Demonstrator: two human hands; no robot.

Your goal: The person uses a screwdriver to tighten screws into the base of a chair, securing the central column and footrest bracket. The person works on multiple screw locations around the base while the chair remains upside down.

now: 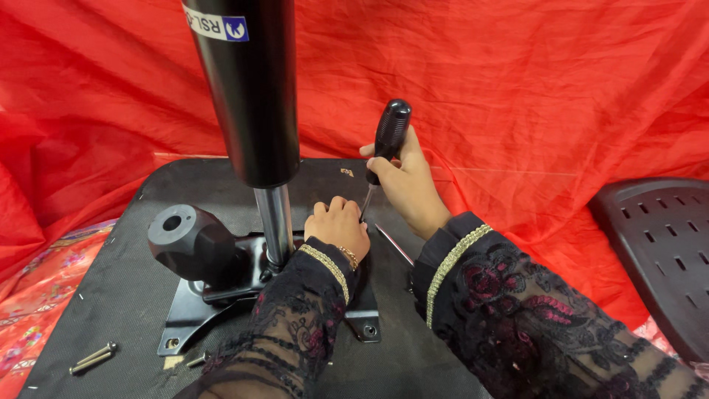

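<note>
A red cloth (554, 89) is spread across the whole background and under the work. On it a black padded seat base (111, 295) is laid upside down, its underside facing up. A second black part, a slotted plastic panel (657, 251), is seen at the right edge, well apart from the seat base. A thick black cylinder (247, 96) is stood upright over the middle of the seat base, with a shiny metal rod (276, 222) running down from it into a black metal plate (221, 295) that is set flat on the seat base. A black knob (188, 240) is found on the left side of the plate.

A screwdriver (389, 137) with a black handle is gripped by the right hand (406, 185), the fingers closed firmly around the handle; the shaft is pointed down toward the plate, just behind the left hand. The left hand (338, 225) is curled into a loose fist and rested on the plate beside the rod, next to the screwdriver tip; whether anything is pinched inside it cannot be told. A thin metal rod-like tool (394, 244) is laid between the two wrists. Two loose bolts (92, 357) are left at the lower left corner of the seat base.
</note>
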